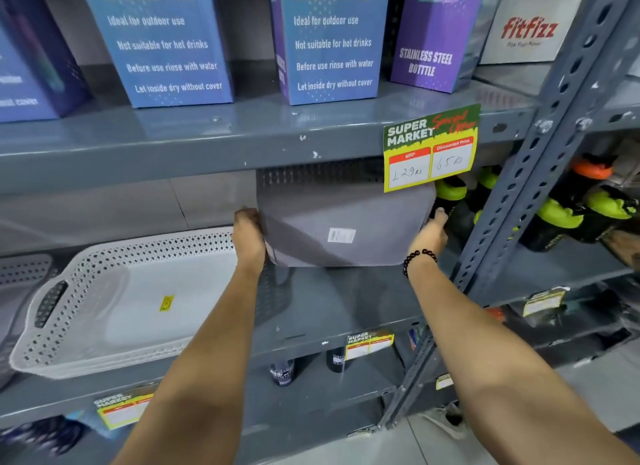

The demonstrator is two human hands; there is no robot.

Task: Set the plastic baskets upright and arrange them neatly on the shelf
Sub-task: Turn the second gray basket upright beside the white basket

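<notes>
Grey basket [341,222] tipped on side on shelf [346,301], flat bottom facing out, gripped at both edges: left hand [247,237] fingers wrapped on left edge, right hand [431,234] on right. White basket [114,305] upright just left, apart.

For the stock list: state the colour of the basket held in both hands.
Grey basket, clearest in the head view.

Bottles [450,201] tight beside grey basket [341,222]

Matt grey plastic basket [332,229], perforated white plastic basket [131,291], glossy painted metal shelf [173,142]
</notes>
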